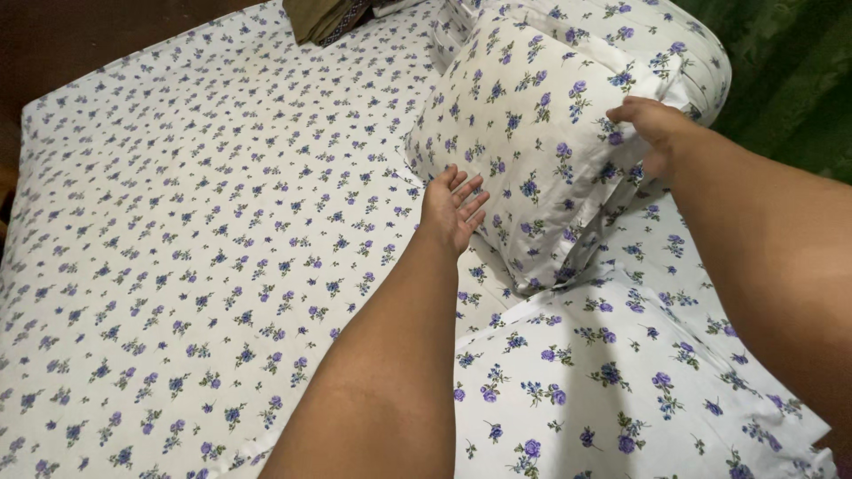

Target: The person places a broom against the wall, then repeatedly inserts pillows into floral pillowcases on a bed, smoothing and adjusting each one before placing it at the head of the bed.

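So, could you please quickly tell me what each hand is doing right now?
Left hand: open, fingers spread, palm beside the white pillow with purple flower print; contact cannot be told.
Right hand: resting on the pillow's upper edge; grip cannot be told.

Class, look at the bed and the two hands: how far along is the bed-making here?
Done: the flowered sheet lies flat over the mattress. In hand: the right hand grips the cased pillow, tilted up on edge; the left hand is open beside it. Left: the pillow isn't laid flat; a second pillow lies nearer.
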